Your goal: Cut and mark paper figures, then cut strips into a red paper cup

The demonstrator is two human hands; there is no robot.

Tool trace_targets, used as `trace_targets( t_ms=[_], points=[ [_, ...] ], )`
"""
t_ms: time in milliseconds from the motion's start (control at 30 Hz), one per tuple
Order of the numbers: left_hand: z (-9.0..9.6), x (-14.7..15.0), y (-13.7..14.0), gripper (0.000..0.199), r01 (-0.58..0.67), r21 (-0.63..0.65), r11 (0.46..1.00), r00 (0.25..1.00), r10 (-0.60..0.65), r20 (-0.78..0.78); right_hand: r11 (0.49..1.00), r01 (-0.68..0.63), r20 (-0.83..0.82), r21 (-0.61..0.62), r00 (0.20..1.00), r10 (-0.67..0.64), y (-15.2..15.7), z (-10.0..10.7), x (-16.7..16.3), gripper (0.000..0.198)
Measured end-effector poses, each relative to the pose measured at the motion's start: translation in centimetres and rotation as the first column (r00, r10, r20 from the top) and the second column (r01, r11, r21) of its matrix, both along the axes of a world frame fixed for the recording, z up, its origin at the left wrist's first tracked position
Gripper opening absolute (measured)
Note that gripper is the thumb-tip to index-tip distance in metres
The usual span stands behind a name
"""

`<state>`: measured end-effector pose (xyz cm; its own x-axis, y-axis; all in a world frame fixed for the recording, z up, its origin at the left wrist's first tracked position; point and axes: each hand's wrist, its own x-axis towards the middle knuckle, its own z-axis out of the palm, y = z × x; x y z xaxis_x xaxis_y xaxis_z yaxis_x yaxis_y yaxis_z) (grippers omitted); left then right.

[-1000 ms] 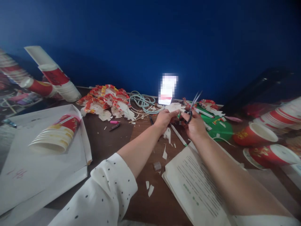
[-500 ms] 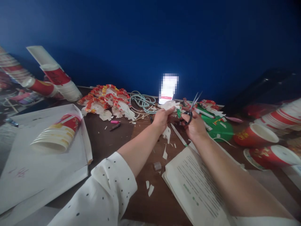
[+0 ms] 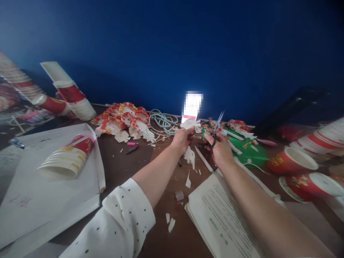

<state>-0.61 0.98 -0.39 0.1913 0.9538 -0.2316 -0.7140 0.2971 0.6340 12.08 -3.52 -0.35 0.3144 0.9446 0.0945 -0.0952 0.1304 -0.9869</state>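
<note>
My left hand (image 3: 182, 139) is closed on a white paper cutout (image 3: 190, 124), held up in front of the glowing phone (image 3: 189, 117). In my right hand (image 3: 220, 147) is a pair of scissors (image 3: 218, 123) with dark handles. Their blades point up and away from me, nearly together, and stand apart from the cutout. Below my hands lie a white paper scrap (image 3: 189, 157) and a white pen (image 3: 203, 159). Beneath my right forearm rests a printed booklet (image 3: 217, 211).
Red-and-white cutouts (image 3: 123, 120) are heaped at the back beside a coiled pale cord (image 3: 163, 121). Stacked paper cups (image 3: 67, 157) lie on a white box lid (image 3: 24, 168) at left. A green sheet (image 3: 251, 152) and red cups (image 3: 292, 160) are at right.
The scissors have moved away from the cutout, their blades now closer together. The green bit near my left fingers no longer shows there. The whole view has shifted slightly.
</note>
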Motion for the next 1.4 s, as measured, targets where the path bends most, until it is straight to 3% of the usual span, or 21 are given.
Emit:
trace_targets(
  t_ms=[400,833,1400],
  points=[
    [-0.2,0.1,-0.4,0.024,0.096,0.088,0.992,0.986,-0.083,-0.143,0.997,0.066,0.018,0.034,0.998,-0.066,0.8,-0.9,0.7,0.043],
    [-0.3,0.6,-1.1,0.019,0.231,0.167,0.959,0.949,-0.185,-0.254,0.994,0.094,0.056,0.061,0.994,-0.098,0.4,0.1,0.2,0.042],
    [-0.1,0.3,-0.9,0.016,0.128,0.181,0.975,0.97,-0.085,-0.228,0.998,0.056,0.082,0.023,0.995,-0.058,0.5,-0.4,0.1,0.039]
  ],
)
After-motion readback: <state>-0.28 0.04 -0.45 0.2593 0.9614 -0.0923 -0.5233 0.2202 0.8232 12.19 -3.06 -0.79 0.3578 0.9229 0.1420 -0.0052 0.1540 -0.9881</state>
